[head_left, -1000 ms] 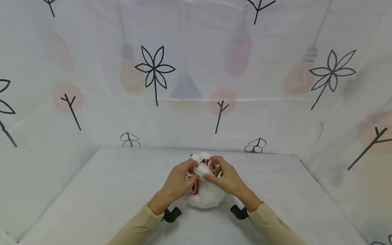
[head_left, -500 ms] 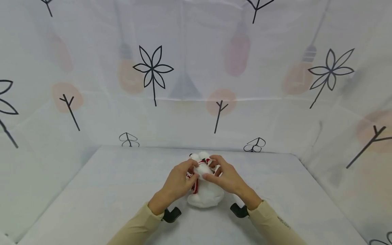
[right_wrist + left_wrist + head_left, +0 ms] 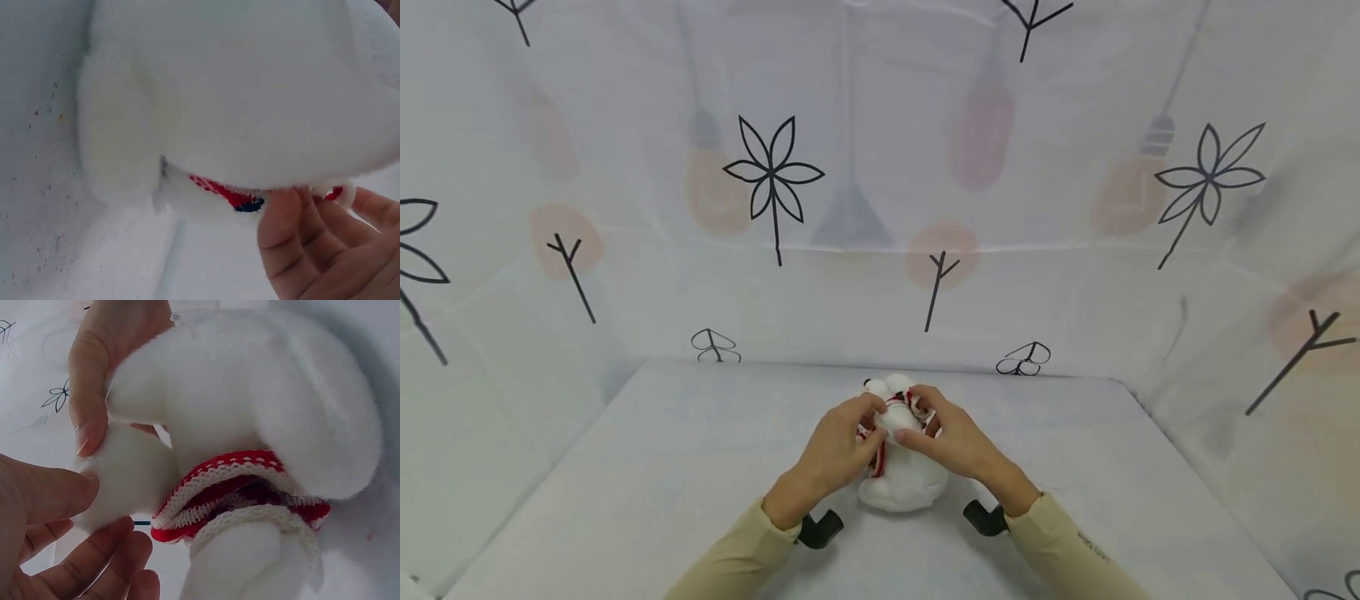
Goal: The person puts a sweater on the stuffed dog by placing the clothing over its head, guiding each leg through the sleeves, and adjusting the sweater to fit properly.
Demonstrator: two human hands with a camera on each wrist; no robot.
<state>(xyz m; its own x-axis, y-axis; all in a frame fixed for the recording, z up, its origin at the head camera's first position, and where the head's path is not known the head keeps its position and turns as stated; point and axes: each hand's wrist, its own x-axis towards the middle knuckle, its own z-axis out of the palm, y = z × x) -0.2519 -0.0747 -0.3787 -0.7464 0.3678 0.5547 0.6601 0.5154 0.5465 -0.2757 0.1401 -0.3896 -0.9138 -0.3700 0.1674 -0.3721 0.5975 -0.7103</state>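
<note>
A white furry plush toy (image 3: 906,487) sits on the table, its back toward the head camera. It wears a red and white knitted garment (image 3: 219,487), which gapes at an edge in the left wrist view. My left hand (image 3: 835,446) pinches a rounded white part of the toy between thumb and fingers. On the other side, my right hand (image 3: 958,437) holds the upper part, with its thumb on the white fur. The right wrist view shows the fingers (image 3: 281,231) curled at the toy's knitted edge. The toy's front is hidden from the head view.
The toy stands on a white-covered table (image 3: 700,450). A white curtain (image 3: 850,292) printed with flowers and twigs hangs behind and at both sides. Black wrist mounts (image 3: 822,528) sit below both wrists, near the table surface.
The head view has tilted very slightly. Both hands keep their hold on the plush toy, with hardly any visible movement.
</note>
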